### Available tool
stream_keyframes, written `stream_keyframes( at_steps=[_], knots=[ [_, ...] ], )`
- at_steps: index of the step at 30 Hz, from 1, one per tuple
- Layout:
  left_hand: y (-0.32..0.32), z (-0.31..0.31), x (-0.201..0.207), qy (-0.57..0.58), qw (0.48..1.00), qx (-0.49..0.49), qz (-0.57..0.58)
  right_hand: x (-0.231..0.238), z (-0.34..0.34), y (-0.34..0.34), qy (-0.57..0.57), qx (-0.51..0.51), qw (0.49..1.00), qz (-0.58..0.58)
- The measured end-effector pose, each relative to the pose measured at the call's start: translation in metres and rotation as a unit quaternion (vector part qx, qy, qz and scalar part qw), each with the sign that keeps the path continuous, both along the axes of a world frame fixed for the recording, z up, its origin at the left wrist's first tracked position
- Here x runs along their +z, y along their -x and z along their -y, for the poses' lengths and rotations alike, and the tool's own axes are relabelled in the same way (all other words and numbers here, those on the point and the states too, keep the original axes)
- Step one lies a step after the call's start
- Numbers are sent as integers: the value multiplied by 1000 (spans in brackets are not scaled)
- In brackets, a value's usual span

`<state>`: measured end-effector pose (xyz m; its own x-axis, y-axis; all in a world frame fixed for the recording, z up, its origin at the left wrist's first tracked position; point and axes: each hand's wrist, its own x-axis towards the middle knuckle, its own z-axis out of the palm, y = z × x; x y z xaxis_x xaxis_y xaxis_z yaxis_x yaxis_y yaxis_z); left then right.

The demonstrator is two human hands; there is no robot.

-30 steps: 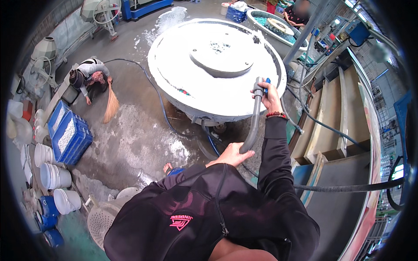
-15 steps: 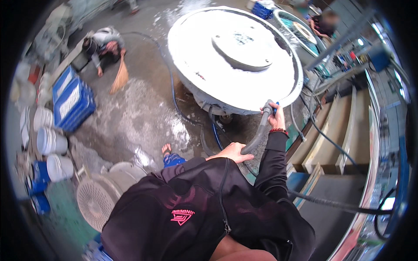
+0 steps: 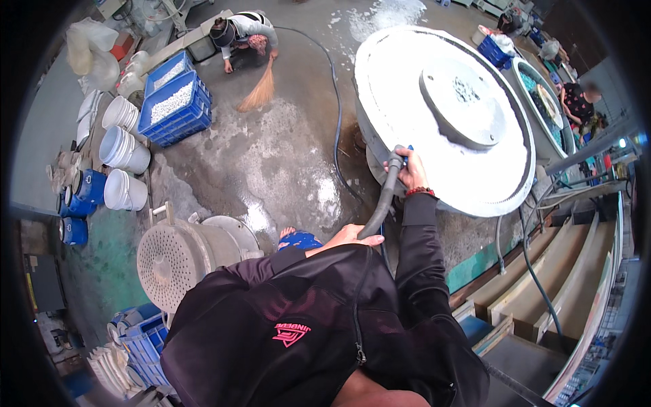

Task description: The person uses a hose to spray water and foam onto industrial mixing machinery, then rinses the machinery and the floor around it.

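A thick grey hose [image 3: 382,203] runs up between my two hands, with a valve fitting and a small blue lever at its upper end. My right hand [image 3: 413,171] is closed round that fitting, just over the near left rim of a large round tub [image 3: 366,112]. Lower down, my left hand [image 3: 350,237] wraps the hose in front of my jacket. White foam [image 3: 468,166] fills the tub around a raised round lid [image 3: 468,102] with bolts. No water stream shows at the hose end.
On the left stand blue crates [image 3: 178,112] of white pieces, white buckets [image 3: 125,190] and a perforated metal drum [image 3: 173,261]. Ahead, a crouching person holds a straw broom [image 3: 260,89]. A dark hose [image 3: 337,129] crosses the wet floor. Long troughs [image 3: 542,278] lie right; another person bends beside a second tub [image 3: 542,108].
My view has swung left, so the tub sits farther right in it. My right hand and the hose end have shifted left along the tub's rim. Both hands keep their hold.
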<state>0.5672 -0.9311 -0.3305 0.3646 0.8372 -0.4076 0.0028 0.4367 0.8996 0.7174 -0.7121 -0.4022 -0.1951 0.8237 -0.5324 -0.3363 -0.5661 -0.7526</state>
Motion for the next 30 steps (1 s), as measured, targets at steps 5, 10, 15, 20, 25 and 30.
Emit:
stream_keyframes(
  at_steps=[5,10,15,20,25,30],
  knots=[
    [39,-14,-23,-81,994,66,16,67,-27,79,-54,92,993,45],
    [90,-17,-11,-71,991,98,62,68,-37,136,-85,117,986,82],
    [125,-27,-30,-113,993,31,-1,11,-42,117,-39,37,997,50],
    [162,-24,-32,-138,990,-6,36,49,-29,150,-69,1,996,63],
    [193,-22,-35,-56,995,55,54,28,-20,195,-71,26,995,63],
    [202,-23,-32,-61,996,50,47,63,-27,221,-103,11,991,84]
  ],
)
